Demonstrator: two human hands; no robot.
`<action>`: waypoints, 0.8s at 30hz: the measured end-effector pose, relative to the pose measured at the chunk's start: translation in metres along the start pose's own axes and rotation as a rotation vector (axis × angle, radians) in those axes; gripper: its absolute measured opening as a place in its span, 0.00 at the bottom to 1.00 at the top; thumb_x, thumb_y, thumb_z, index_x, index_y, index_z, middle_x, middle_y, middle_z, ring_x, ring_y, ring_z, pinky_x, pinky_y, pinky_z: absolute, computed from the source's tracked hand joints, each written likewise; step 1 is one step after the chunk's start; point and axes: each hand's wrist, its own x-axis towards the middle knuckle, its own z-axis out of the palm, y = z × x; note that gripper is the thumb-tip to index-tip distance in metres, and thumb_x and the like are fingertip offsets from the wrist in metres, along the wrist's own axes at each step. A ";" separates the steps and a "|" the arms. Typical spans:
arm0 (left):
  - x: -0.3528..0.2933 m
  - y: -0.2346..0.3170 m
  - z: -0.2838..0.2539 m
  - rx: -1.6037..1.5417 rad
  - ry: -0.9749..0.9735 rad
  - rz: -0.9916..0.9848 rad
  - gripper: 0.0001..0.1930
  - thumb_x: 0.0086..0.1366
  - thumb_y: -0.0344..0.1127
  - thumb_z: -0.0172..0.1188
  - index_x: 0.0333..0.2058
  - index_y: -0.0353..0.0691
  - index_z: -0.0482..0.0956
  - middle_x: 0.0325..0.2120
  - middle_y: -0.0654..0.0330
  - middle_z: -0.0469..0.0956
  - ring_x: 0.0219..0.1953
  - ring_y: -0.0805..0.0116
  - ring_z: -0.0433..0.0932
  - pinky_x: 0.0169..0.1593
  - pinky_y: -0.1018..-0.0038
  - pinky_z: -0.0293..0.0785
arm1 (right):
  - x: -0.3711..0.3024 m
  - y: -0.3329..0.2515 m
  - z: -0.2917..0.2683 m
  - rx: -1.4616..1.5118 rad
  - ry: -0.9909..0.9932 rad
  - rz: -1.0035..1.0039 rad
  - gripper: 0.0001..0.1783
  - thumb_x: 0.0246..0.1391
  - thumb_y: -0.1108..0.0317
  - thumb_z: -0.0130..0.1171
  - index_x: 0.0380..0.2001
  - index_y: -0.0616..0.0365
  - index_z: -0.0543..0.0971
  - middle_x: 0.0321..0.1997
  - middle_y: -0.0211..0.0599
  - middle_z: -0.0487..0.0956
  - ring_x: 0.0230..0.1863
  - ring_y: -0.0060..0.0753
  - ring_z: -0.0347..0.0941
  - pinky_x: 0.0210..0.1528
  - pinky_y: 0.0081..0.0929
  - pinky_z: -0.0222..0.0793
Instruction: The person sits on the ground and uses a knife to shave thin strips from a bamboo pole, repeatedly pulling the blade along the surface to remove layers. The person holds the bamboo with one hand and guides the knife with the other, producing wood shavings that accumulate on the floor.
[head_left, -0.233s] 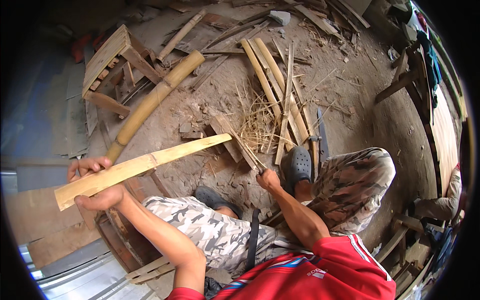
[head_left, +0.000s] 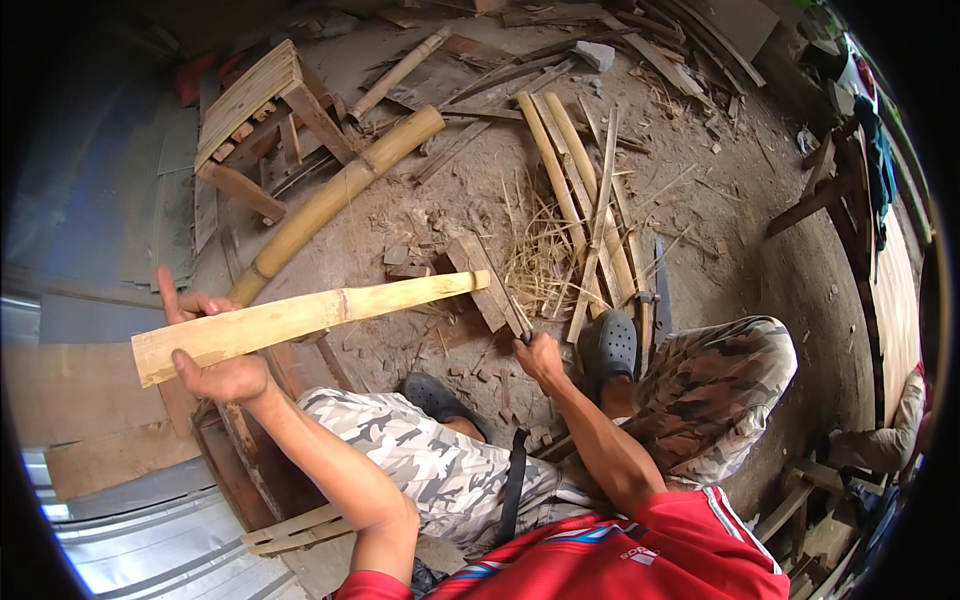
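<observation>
A split bamboo strip (head_left: 255, 328), pale yellow with a node at its middle, slants across the space before me. My left hand (head_left: 215, 372) grips its wide near end, thumb on the face, one finger sticking up behind. The narrow far end rests against or just over a wooden block (head_left: 488, 308) on the ground. My right hand (head_left: 541, 357) is closed round the dark handle of a knife (head_left: 510, 292). Its blade shows nearly edge-on as a thin line beside the block, close to the strip's tip.
A thick bamboo pole (head_left: 330, 195) leans by a slatted wooden stool (head_left: 250, 110). Split bamboo lengths (head_left: 565, 170) and thin shavings (head_left: 545, 255) lie ahead. A saw-like blade (head_left: 661, 285) lies beside my right shoe (head_left: 614, 345). Wooden furniture (head_left: 820, 190) stands at right.
The whole view has shifted slightly. My left hand has lifted the strip's wide end and turned its face more toward me, with one finger now extended. My right hand keeps its grip on the knife.
</observation>
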 end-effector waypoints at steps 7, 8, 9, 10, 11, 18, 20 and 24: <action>-0.012 0.008 0.012 0.374 0.303 0.155 0.37 0.72 0.64 0.37 0.45 0.26 0.71 0.19 0.57 0.68 0.23 0.69 0.70 0.31 0.76 0.70 | -0.089 -0.129 -0.044 0.144 -0.067 -0.414 0.14 0.54 0.61 0.59 0.32 0.65 0.77 0.22 0.58 0.77 0.29 0.62 0.77 0.32 0.45 0.71; -0.013 0.008 0.014 0.417 0.355 0.188 0.36 0.73 0.64 0.36 0.38 0.28 0.73 0.18 0.57 0.68 0.22 0.69 0.70 0.31 0.75 0.70 | -0.109 -0.146 -0.051 0.154 -0.034 -0.501 0.13 0.55 0.62 0.60 0.30 0.64 0.75 0.20 0.56 0.77 0.26 0.60 0.77 0.30 0.46 0.71; -0.008 0.006 0.014 0.411 0.344 0.239 0.35 0.73 0.64 0.36 0.34 0.31 0.71 0.18 0.57 0.68 0.23 0.68 0.70 0.31 0.75 0.69 | -0.124 -0.168 -0.065 0.101 -0.139 -0.513 0.13 0.56 0.62 0.57 0.32 0.63 0.73 0.21 0.56 0.78 0.27 0.64 0.77 0.32 0.53 0.73; -0.005 0.004 0.011 0.411 0.327 0.280 0.34 0.73 0.64 0.36 0.30 0.33 0.69 0.18 0.57 0.68 0.23 0.68 0.70 0.30 0.75 0.69 | -0.143 -0.181 -0.071 0.081 -0.163 -0.571 0.13 0.56 0.62 0.57 0.33 0.63 0.72 0.19 0.55 0.78 0.26 0.63 0.77 0.30 0.54 0.72; -0.005 0.001 0.010 0.407 0.307 0.319 0.33 0.73 0.64 0.36 0.26 0.36 0.67 0.19 0.57 0.68 0.23 0.68 0.70 0.29 0.74 0.69 | -0.160 -0.191 -0.077 0.055 -0.159 -0.614 0.12 0.55 0.63 0.58 0.33 0.62 0.71 0.19 0.53 0.77 0.25 0.63 0.77 0.29 0.54 0.72; -0.011 -0.003 -0.006 0.448 0.345 0.280 0.37 0.70 0.69 0.36 0.22 0.36 0.66 0.19 0.56 0.70 0.24 0.67 0.71 0.28 0.73 0.68 | -0.188 -0.194 -0.061 0.100 -0.191 -0.748 0.13 0.51 0.66 0.62 0.35 0.62 0.71 0.21 0.52 0.77 0.25 0.61 0.76 0.28 0.50 0.71; -0.014 -0.001 -0.001 0.464 0.354 0.300 0.37 0.70 0.69 0.36 0.22 0.36 0.66 0.18 0.56 0.69 0.23 0.67 0.71 0.27 0.72 0.69 | -0.179 -0.185 -0.059 0.103 -0.191 -0.695 0.13 0.52 0.66 0.60 0.34 0.63 0.71 0.20 0.55 0.76 0.25 0.64 0.75 0.29 0.52 0.72; -0.009 -0.003 -0.012 0.481 0.345 0.322 0.37 0.70 0.69 0.37 0.21 0.36 0.67 0.17 0.56 0.69 0.21 0.66 0.71 0.26 0.71 0.70 | -0.146 -0.142 -0.040 0.055 -0.181 -0.534 0.11 0.52 0.64 0.57 0.31 0.63 0.74 0.20 0.59 0.77 0.27 0.66 0.76 0.34 0.55 0.74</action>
